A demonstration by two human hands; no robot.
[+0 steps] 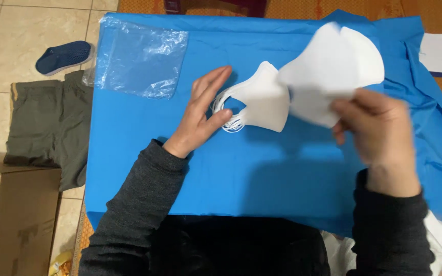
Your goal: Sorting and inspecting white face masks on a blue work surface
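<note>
Lifted masks: your right hand pinches a small bunch of white shaped face masks by the lower edge, raised above the cloth and tilted up and away from you. The hand is blurred, so how many fingers grip is hard to tell; at least two mask outlines fan apart at the top.

Masks on the cloth: a second white face mask stack lies flat near the middle of the work surface, just left of the lifted ones, its thin white ear loops bunched at its left end.

Left hand: your left hand rests open and flat, fingers stretched forward, pressing on the ear loops. It grasps nothing.

Surface: a bright blue cloth covers the table, rumpled along the right side.

Bag: a clear plastic bag lies flat at the far left corner of the cloth, well apart from both hands, and looks empty.

Progress: judging by this, one lot of masks is laid down and held steady, another is in hand, and nothing has gone into the bag.

Surroundings: a white card at the far right edge; on the tiled floor to the left, dark blue shoes, olive folded trousers and a brown cardboard box.
</note>
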